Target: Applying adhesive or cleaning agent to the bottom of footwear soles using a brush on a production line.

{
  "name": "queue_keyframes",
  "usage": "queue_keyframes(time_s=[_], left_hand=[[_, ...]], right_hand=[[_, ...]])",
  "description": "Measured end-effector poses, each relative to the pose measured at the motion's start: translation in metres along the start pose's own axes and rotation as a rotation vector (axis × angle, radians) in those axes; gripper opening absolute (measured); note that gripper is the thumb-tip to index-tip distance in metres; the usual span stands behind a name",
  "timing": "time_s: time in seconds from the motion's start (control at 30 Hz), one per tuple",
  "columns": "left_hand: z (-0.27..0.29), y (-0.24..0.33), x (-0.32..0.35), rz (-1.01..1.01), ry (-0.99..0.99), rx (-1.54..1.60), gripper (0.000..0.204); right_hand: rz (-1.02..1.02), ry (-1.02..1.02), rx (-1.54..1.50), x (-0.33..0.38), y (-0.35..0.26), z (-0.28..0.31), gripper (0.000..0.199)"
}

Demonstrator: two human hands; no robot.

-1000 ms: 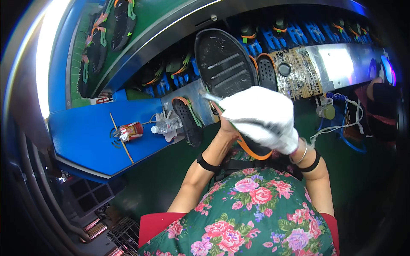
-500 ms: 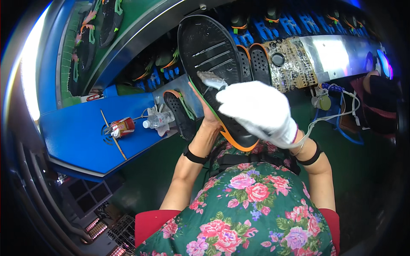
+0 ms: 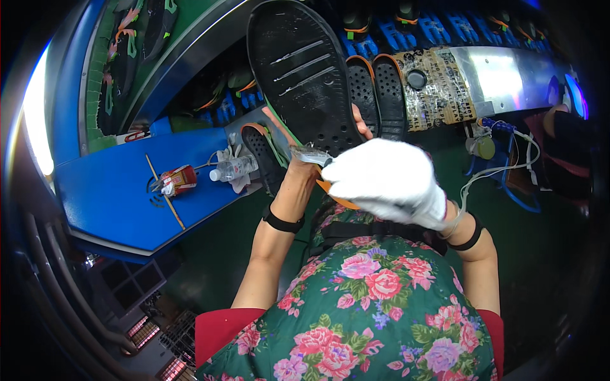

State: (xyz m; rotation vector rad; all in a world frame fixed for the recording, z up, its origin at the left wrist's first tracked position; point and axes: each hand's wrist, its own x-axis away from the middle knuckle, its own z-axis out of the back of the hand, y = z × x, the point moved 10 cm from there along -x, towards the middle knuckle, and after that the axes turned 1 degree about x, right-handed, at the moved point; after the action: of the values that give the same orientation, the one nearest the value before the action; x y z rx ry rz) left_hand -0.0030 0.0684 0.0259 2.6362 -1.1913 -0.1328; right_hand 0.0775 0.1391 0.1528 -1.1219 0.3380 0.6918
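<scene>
My bare left hand [image 3: 298,174] grips a large black shoe sole [image 3: 302,92] from beneath, its fingertips wrapping round the right edge. The sole faces me, showing a dark, glossy surface with raised ridges and small holes; an orange and green rim shows along its lower and left edges. My right hand [image 3: 389,181], in a white glove, is closed on a brush [image 3: 311,154]. The brush's head lies at the sole's lower left, close to my left wrist; whether it touches the sole I cannot tell. A thin pale tube [image 3: 480,174] runs toward my right wrist.
Two black soles with holes [image 3: 389,89] lie beyond, beside a tape-covered metal ledge [image 3: 435,92]. Another sole [image 3: 259,155] leans by the blue table [image 3: 114,197], which bears a plastic bottle [image 3: 235,168], a red container [image 3: 180,180] and a stick [image 3: 166,197]. Blue racks with shoes [image 3: 426,38] line the back.
The sole has shifted up and left, and my left fingertips now show at its right edge. The brush has moved from the sole's middle down toward its near end.
</scene>
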Motion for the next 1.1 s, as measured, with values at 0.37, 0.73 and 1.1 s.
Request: queue_keyframes(time_s=[0.37, 0.73, 1.1], left_hand=[[-0.011, 0.033, -0.013, -0.124, -0.047, -0.215, 0.145], [-0.026, 0.059, -0.019, -0.224, -0.176, -0.268, 0.138], [-0.043, 0.070, -0.025, -0.250, -0.289, -0.328, 0.106]], right_hand=[[-0.114, 0.161, -0.079, -0.001, 0.010, 0.025, 0.031], [-0.006, 0.112, 0.058, -0.001, -0.001, 0.015, 0.034], [-0.050, 0.127, -0.028, 0.002, -0.001, 0.011, 0.022]])
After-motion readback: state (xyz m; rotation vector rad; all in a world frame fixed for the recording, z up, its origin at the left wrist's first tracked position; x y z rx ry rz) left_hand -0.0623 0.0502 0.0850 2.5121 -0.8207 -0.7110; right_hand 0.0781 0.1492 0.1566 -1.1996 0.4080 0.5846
